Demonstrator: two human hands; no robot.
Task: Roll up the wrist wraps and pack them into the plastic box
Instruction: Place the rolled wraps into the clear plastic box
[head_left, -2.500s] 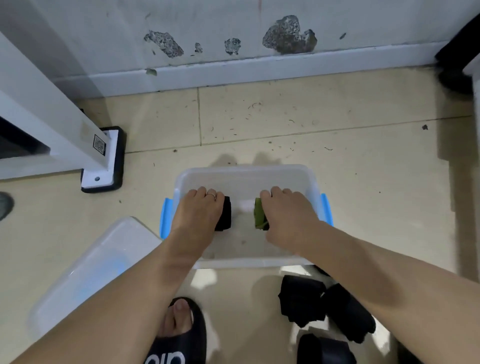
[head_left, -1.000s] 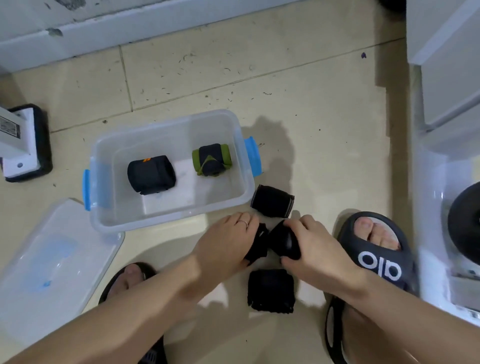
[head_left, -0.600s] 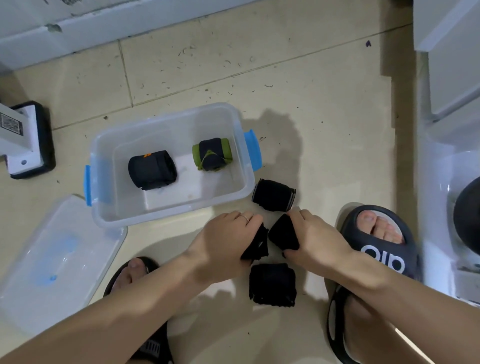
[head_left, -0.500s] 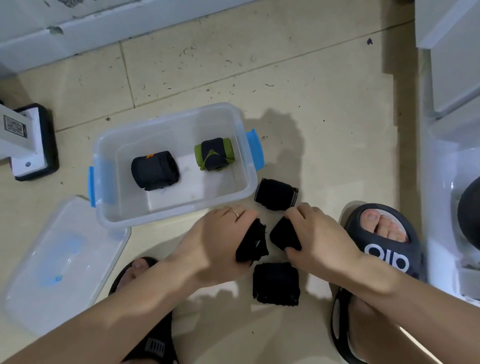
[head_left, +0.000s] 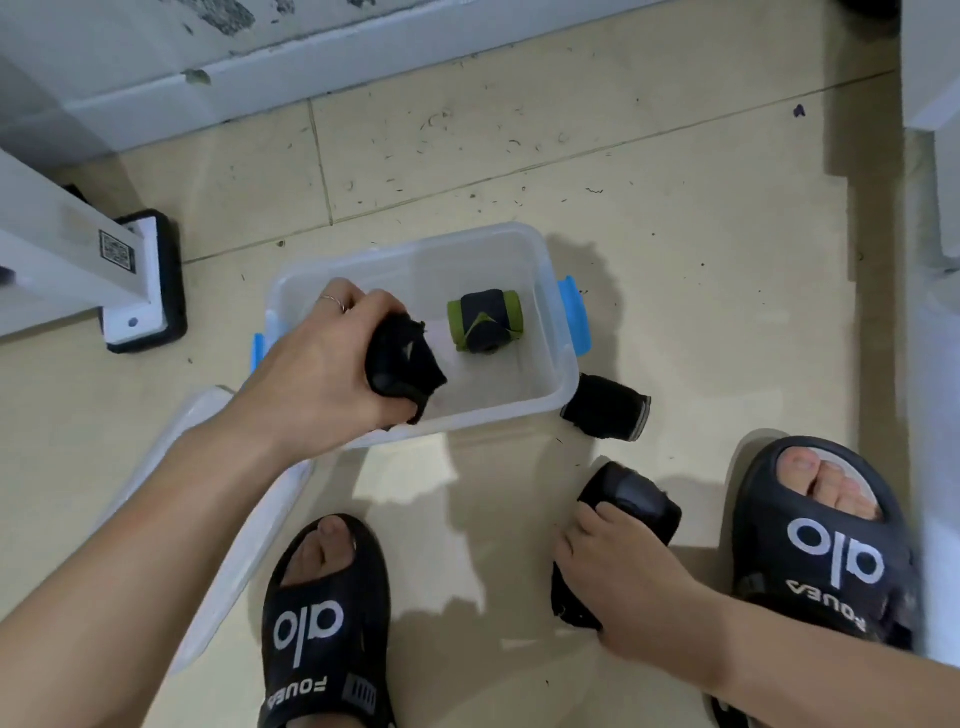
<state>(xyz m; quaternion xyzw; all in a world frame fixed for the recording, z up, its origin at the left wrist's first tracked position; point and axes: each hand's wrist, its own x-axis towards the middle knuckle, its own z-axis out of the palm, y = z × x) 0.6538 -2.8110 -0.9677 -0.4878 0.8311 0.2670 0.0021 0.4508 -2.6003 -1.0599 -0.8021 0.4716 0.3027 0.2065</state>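
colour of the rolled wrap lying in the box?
The rolled wrap in the plastic box is green with a black band round its middle; head view.

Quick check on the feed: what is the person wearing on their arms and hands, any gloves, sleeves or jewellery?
No gloves and no sleeves show: both forearms are bare to the frame edge. The left hand wears a thin silver-coloured ring on one finger. The right hand shows no ring, watch or band.

Five wraps (head_left: 485, 328) — one box (head_left: 550, 270) — one lid (head_left: 244, 525)
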